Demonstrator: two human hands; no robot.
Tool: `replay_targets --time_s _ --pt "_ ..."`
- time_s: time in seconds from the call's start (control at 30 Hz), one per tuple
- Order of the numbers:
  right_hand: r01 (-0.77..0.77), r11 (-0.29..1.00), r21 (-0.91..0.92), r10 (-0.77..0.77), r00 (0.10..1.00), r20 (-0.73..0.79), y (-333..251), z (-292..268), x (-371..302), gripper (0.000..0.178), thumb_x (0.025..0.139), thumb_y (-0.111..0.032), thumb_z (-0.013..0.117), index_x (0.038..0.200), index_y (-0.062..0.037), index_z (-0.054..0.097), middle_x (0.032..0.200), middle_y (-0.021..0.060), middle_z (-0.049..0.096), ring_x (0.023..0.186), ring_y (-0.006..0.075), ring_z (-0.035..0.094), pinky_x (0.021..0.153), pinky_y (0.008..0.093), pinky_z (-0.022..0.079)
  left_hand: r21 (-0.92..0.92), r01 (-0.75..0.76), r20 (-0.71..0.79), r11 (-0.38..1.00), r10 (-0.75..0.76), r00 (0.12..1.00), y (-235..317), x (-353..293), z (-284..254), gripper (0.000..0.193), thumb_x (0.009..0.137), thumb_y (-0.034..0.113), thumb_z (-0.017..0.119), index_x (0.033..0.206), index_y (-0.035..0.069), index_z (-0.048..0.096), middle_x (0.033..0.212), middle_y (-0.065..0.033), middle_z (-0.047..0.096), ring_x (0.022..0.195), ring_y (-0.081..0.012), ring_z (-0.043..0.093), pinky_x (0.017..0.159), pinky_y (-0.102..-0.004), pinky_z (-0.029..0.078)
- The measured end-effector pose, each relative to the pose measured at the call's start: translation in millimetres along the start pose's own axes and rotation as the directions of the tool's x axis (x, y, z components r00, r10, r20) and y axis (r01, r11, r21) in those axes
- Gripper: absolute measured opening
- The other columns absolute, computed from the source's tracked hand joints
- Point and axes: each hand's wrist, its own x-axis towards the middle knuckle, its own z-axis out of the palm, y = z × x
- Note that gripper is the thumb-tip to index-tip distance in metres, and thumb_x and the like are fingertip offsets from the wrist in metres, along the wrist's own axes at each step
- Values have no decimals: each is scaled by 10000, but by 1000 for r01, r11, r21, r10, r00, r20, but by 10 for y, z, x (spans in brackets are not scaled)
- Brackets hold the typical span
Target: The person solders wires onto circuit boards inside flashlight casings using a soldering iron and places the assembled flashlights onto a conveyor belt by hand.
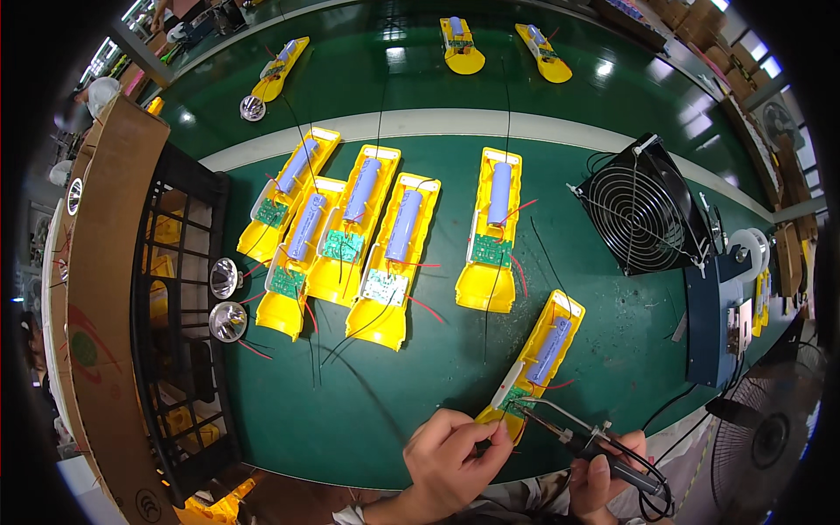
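Board (518,400) at five o'clock in view. My left hand (457,457) pinches a wire (505,416); right hand (595,483) grips the iron (584,448), tip at board. Soldering, I judge; next calls for steady wire.

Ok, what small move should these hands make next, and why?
Probably hold the left hand steady and settle the tip of the soldering iron on the green board: that hand seems to pinch a thin wire there, and the right hand has the tip close by, though contact is unclear.
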Motion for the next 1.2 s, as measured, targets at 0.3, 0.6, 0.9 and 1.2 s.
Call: replay_targets --time_s 0.3,0.6,0.9,1.2 --pt "47 999 11 -47 999 10 68 -13 -11 329 764 -221 560 847 -12 320 543 60 453 408 76 439 395 195 363 18 -4 -2 1000 5 1000 -8 -2 2 125 574 -6 705 659 29 620 635 -17 479 403 -28 425 343 -159 350" --pt "57 997 -50 -55 998 34 76 -44 -12 330 767 -230 547 841 -16 307 519 46 441 412 72 442 395 193 351 33 13 -10 999 -12 1000 86 37 17 119 577 -3 707 652 29 620 632 -16 480 403 -28 427 340 -159 349" --pt "65 998 9 -64 992 -112 56 48 -9 337 748 -271 566 802 -45 322 550 34 434 400 64 381 379 156 315 4 -30 -1 1000 30 1000 -53 -48 10 118 580 -2 708 653 28 621 631 -17 479 400 -28 428 340 -159 351" --pt "7 997 81 -4 999 -41 -41 28 4 321 761 -193 548 837 -16 291 572 72 454 423 87 446 404 208 378 4 -32 1 999 32 999 -48 -48 13 123 579 2 713 656 24 620 636 -20 478 406 -27 427 338 -158 343"
